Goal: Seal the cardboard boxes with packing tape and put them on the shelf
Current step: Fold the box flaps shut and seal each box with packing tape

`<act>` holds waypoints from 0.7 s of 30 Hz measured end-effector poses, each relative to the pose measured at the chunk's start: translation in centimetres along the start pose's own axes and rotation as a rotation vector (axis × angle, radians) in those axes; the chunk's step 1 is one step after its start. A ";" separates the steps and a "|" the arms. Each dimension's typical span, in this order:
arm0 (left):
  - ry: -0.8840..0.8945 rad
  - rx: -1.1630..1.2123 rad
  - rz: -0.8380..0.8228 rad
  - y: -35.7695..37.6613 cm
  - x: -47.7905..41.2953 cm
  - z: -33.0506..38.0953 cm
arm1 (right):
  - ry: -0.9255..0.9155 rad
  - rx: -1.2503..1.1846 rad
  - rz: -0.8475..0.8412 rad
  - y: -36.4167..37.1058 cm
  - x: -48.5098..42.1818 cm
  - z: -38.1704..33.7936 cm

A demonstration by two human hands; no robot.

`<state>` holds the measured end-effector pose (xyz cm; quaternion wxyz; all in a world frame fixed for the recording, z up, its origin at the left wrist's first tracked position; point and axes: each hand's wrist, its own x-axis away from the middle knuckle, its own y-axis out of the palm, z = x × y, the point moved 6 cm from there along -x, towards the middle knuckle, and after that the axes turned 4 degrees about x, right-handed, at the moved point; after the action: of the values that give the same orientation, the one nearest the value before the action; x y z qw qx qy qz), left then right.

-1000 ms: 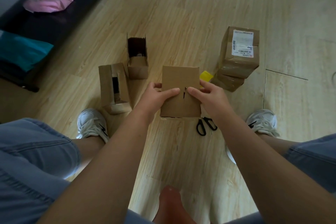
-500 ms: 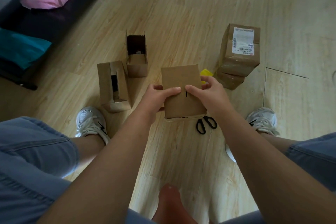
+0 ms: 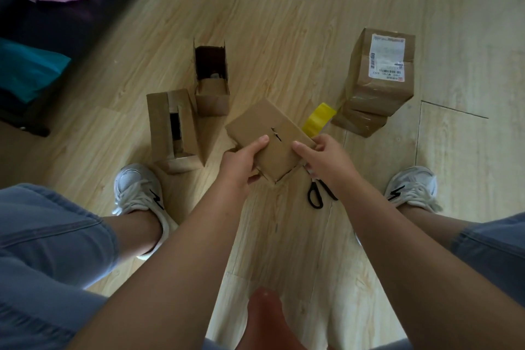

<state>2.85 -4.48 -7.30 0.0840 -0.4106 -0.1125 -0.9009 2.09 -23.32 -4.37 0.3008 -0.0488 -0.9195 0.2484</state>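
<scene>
Two hands share the work: our left hand (image 3: 241, 162) grips the near-left corner of the small cardboard box (image 3: 267, 128), thumb flat on top and fingers curled beneath, while our right hand (image 3: 324, 159) pinches its right edge the same way. The box hangs tilted above the floor (image 3: 284, 23), between our shoes (image 3: 136, 187), with a small dark slit on its top face; whether its flaps are shut we cannot tell. To do this step well, we judge we should square the flaps flush and set the box down steadily before taping. The yellow tape roll (image 3: 318, 119) lies just beyond the box to the right, and the scissors (image 3: 315, 196) lie near, under our right wrist. Two open boxes (image 3: 173, 128) stand on the left. The taped stack (image 3: 377, 79) sits far right, and the dark shelf (image 3: 71, 23) is well apart, far left.
</scene>
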 end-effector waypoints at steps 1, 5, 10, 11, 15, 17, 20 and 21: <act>-0.015 -0.002 0.002 0.0 -0.6 -0.5 | 0.008 0.005 -0.006 0.4 -0.6 0.5; -0.093 0.004 0.022 -0.1 -2.3 -2.6 | 0.041 0.065 -0.016 1.2 -2.2 1.5; -0.171 0.022 0.114 -0.3 -4.3 -4.6 | 0.112 0.064 -0.070 3.1 -4.6 2.7; -0.193 0.038 0.124 -0.2 -4.6 -4.9 | 0.119 0.055 -0.077 3.3 -5.0 2.9; -0.231 0.001 0.157 0.0 -6.0 -5.6 | 0.128 0.096 -0.134 4.1 -6.0 3.4; -0.240 -0.051 0.188 0.0 -6.5 -5.7 | 0.137 0.074 -0.157 4.4 -6.6 4.1; -0.224 -0.116 0.268 -0.3 -6.6 -5.2 | 0.153 0.048 -0.159 4.4 -7.0 4.3; -0.193 -0.142 0.324 -0.6 -6.5 -4.8 | 0.168 0.033 -0.140 4.2 -7.2 4.4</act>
<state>3.43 -4.81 -15.38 0.1877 -0.5128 0.0113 -0.8377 5.15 -23.30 -13.29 0.3941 -0.0003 -0.8880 0.2369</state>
